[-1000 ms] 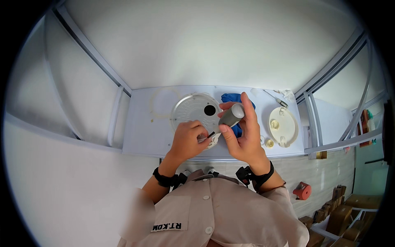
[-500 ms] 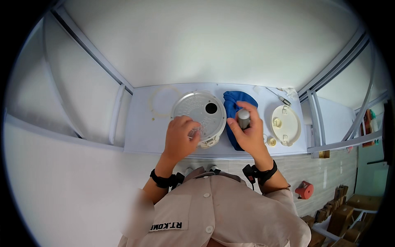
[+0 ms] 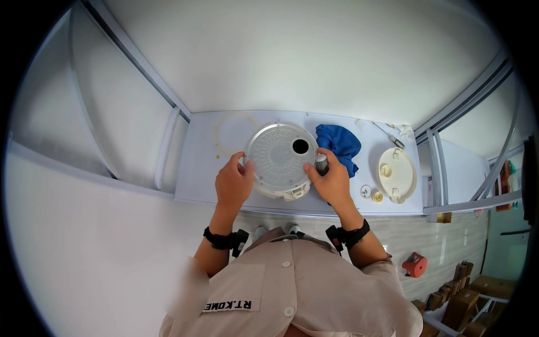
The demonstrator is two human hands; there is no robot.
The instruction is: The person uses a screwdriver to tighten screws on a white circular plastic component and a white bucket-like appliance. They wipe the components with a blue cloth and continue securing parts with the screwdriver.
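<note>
A round white appliance part (image 3: pixel 275 160), like a cooker lid lying underside up, has a dimpled metal plate with a dark round hole on top and a white latch at its near edge. My left hand (image 3: pixel 233 182) grips its left rim, thumb on the plate's edge and fingers outside. At the right rim is my right hand (image 3: pixel 332 182), its thumb tip on the edge. Between that thumb and fingers is a grey cylindrical tool (image 3: pixel 321 164), its lower end hidden. A crumpled blue cloth (image 3: pixel 338 145) lies behind the right hand.
On the table's right lie a cream oval cover (image 3: pixel 404 182), a small yellowish ring-shaped part (image 3: pixel 378 197), a small white disc (image 3: pixel 365 191) and a grey-handled screwdriver (image 3: pixel 397 142). A thin cream ring (image 3: pixel 215 135) lies at the back left. White frame posts (image 3: pixel 167 149) flank the table.
Both hands have come to opposite rims of the round part, the right one moving left and down with the grey tool. The part now sits turned slightly. The blue cloth is bunched farther back.
</note>
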